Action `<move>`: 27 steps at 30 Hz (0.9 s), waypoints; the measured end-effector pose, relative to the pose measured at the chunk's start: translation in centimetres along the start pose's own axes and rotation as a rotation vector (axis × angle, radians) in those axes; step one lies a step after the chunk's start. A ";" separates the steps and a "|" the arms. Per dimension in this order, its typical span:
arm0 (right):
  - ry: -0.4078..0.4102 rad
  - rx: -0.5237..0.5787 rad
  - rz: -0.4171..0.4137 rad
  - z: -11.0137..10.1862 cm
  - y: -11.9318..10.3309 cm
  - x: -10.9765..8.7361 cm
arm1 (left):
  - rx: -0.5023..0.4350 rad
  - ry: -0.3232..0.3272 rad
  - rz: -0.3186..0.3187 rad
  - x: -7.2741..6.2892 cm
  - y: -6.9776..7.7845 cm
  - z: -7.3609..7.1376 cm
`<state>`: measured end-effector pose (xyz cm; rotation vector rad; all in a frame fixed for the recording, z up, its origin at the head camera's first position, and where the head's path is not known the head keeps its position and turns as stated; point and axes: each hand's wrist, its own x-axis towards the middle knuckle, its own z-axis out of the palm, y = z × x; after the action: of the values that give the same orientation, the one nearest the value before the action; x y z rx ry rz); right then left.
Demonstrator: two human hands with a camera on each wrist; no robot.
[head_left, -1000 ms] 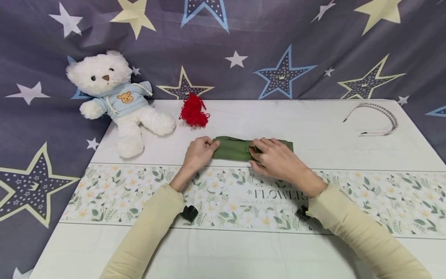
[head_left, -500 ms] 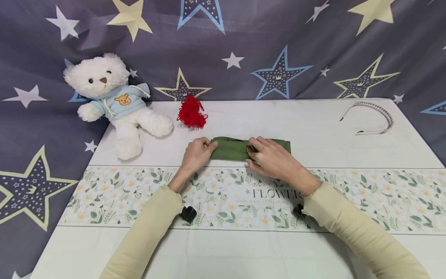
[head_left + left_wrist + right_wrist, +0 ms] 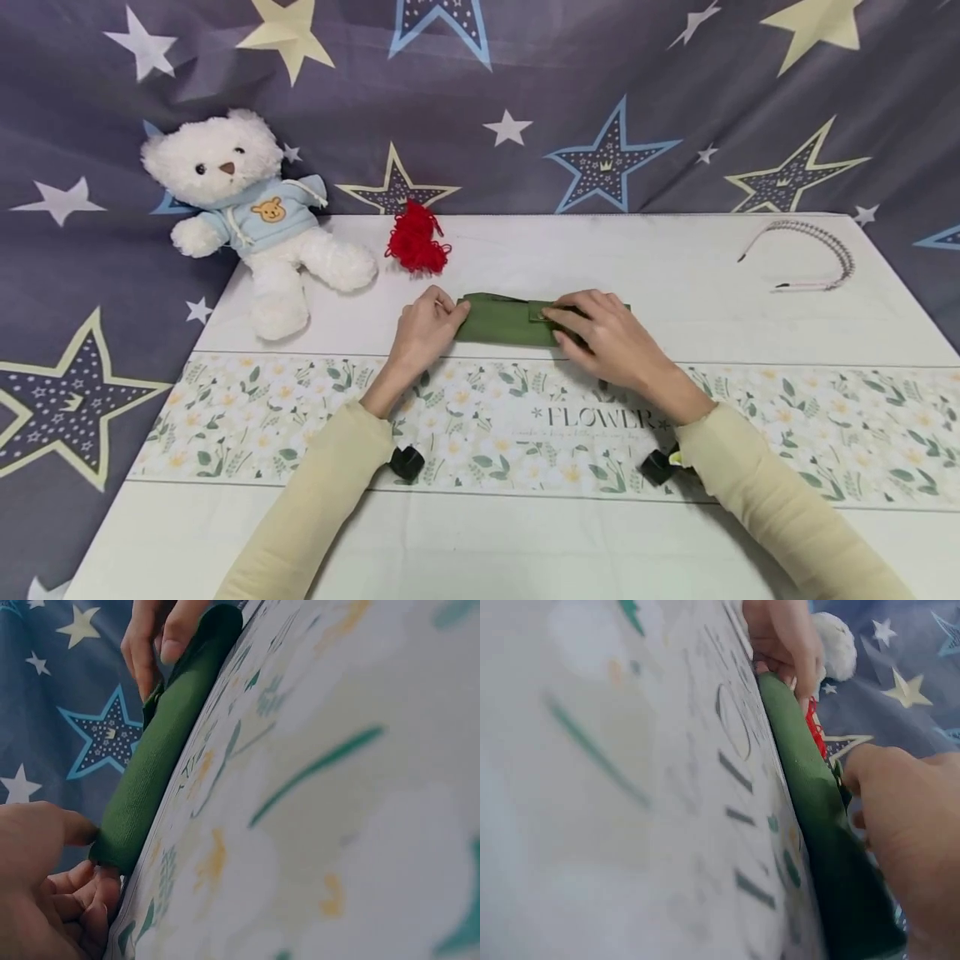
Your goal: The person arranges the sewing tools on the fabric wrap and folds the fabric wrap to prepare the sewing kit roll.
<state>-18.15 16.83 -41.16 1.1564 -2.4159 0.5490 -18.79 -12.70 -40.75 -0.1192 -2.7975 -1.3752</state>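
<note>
A long green fabric pouch [image 3: 498, 323] lies crosswise on the table, with a small snap tab [image 3: 536, 311] at its upper edge. My left hand [image 3: 423, 327] pinches the pouch's left end. In the left wrist view the left thumb [image 3: 76, 827] is on one side of the pouch [image 3: 161, 750] and the fingers are curled at its end. My right hand [image 3: 615, 343] lies over the pouch's right part, its fingers fairly straight and a fingertip touching the tab. That hand covers much of the right end. The right wrist view shows the pouch [image 3: 802, 761] as a thick roll.
A white teddy bear [image 3: 288, 258] in a blue hoodie sits at the back left. Beside it is a red yarn bundle [image 3: 417, 240]. A headband [image 3: 846, 250] lies at the back right. A starry curtain [image 3: 480, 175] hangs behind the white table [image 3: 480, 542], which has a floral strip.
The right hand has let the tab out of its pinch and shifted slightly right, with its fingers straighter. The tab now shows flat. The left hand has stayed on the left end.
</note>
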 end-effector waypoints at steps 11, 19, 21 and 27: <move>0.202 -0.022 0.628 -1.9 0.3 -3.3 | -0.183 -0.006 0.016 -0.6 -0.8 -0.4; 0.170 0.460 0.751 -1.9 0.3 -3.6 | -0.219 -0.001 0.005 -0.8 -0.9 -0.7; 0.180 0.528 0.755 -1.8 0.5 -3.6 | -0.217 -0.018 0.011 -0.8 -0.9 -0.8; 0.158 0.541 0.754 -1.8 0.9 -3.6 | -0.120 -0.058 0.049 -0.7 -0.8 -1.2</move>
<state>-16.48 20.58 -41.69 0.2797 -2.5777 1.5249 -18.16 -14.13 -40.67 -0.2311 -2.7367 -1.5518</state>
